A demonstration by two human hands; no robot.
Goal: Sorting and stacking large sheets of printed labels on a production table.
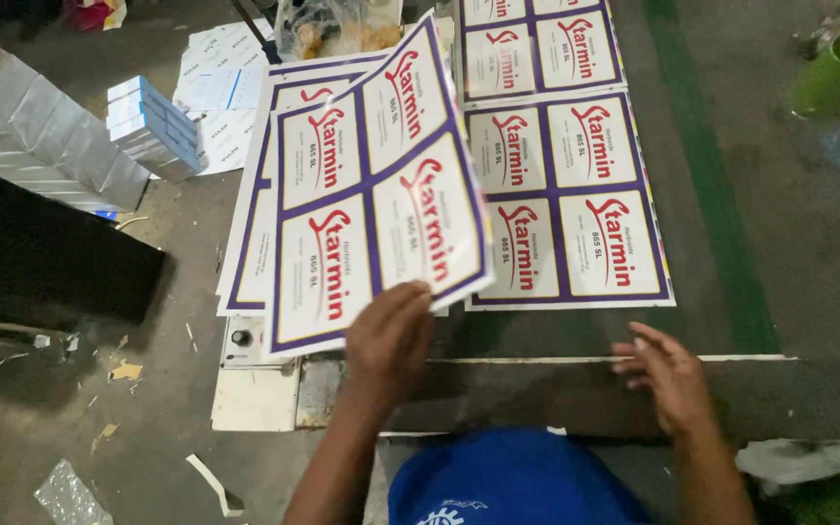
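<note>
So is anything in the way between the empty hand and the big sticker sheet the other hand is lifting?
Nothing visible is. The right hand hovers open over the dark table edge, and the gap across to the lifted sheet, held by the left hand, shows only bare table.

Print workshop: label sheets point(566, 194) stacked, paper scraps point(123, 371) on concrete floor point(148, 457).

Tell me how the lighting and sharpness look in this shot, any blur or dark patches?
Head view: dim, flat indoor light; the printed label sheets are the brightest, fairly sharp area. The right hand looks slightly smeared, as if by motion, while the left hand on the lifted sheet is clearer. The black slab at left and the floor corners fall into shadow; no strong glare shows.
</note>
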